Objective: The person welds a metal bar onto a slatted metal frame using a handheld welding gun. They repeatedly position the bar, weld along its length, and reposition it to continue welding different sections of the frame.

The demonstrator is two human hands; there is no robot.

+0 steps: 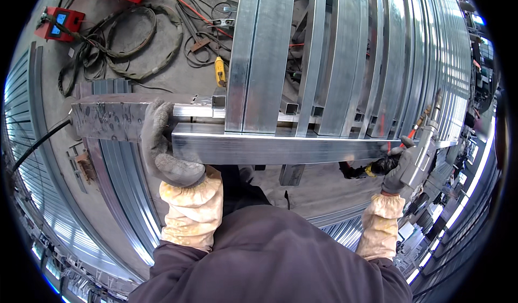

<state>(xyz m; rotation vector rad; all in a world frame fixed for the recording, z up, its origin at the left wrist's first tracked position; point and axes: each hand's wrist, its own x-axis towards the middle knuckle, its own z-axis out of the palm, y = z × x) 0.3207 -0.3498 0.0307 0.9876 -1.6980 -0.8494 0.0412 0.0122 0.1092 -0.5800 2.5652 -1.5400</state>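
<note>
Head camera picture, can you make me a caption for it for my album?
Left hand at a beam's end, right hand at a grey tool, shiny bars beyond.

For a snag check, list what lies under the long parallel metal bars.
Through gaps in the bars, a red cable and open square tube ends show; the bars cover the rest.

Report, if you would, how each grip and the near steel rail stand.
Left grip cupping left end of near steel rail. Right grip by its right end, at a silver metal tool, hold unclear. Steel tubes close along rail's far side.
</note>
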